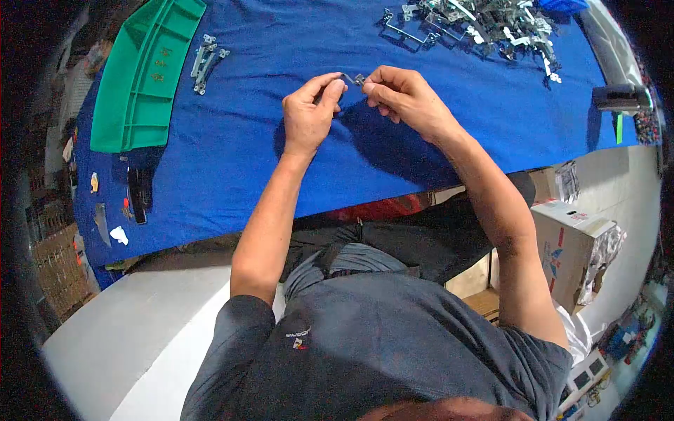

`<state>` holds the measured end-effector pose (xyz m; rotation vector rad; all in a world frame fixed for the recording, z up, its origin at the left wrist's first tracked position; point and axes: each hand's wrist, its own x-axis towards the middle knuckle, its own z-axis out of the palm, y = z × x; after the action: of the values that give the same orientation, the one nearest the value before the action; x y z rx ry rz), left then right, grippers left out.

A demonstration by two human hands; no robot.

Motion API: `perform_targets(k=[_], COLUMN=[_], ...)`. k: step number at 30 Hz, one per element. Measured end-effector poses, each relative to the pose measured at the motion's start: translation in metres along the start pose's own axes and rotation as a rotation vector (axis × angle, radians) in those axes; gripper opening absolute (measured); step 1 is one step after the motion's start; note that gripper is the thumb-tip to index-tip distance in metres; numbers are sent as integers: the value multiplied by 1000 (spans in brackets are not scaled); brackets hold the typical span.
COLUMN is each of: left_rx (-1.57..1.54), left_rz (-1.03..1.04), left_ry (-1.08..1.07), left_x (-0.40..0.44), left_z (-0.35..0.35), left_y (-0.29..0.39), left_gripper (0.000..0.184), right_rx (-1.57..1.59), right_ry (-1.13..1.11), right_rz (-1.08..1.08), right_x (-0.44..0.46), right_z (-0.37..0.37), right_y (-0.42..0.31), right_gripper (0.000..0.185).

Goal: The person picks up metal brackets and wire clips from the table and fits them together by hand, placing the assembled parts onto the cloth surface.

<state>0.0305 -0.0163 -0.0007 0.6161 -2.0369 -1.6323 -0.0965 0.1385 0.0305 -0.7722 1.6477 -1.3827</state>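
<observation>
Over the blue cloth, my left hand [311, 112] and my right hand [404, 98] face each other with a small metal hinge [357, 79] between them. Thumb and forefinger of my left hand pinch its dark bent end. At the other end, my right fingertips close on the silvery bracket part. Much of the hinge is covered by my fingers. Left of my hands, several similar metal hinges [208, 64] lie together on the cloth. A large heap of hinges and brackets [484, 28] lies at the far right.
At the left stands a green divided tray [112, 116] with several small brass-coloured pieces [161, 64] in it. A dark object [138, 195] and scraps lie near the left edge. A black clamp-like object [622, 98] sits at the right edge. A cardboard box [562, 245] stands below.
</observation>
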Motion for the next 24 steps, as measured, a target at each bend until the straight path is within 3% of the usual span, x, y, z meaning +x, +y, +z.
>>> perform_targets(k=[5, 7, 8, 17, 19, 24], left_rx=[27, 75, 122, 168, 176, 219], left_rz=[-4, 103, 209, 168, 176, 210], left_ry=[-3, 9, 20, 4, -3, -41], left_x=[-1, -1, -1, 0, 0, 0], left_z=[-1, -1, -2, -2, -2, -1], left_y=[3, 3, 2, 7, 7, 10], left_gripper=[23, 23, 23, 23, 23, 22], right_rx=[-9, -263, -263, -124, 135, -54], right_ry=[33, 52, 53, 19, 55, 33], right_rz=[-75, -144, -145, -33, -58, -53], right_x=[5, 6, 7, 6, 6, 5], right_z=[-2, -5, -5, -4, -3, -3], right_y=[8, 12, 14, 10, 9, 5], right_gripper=[24, 21, 21, 18, 17, 16])
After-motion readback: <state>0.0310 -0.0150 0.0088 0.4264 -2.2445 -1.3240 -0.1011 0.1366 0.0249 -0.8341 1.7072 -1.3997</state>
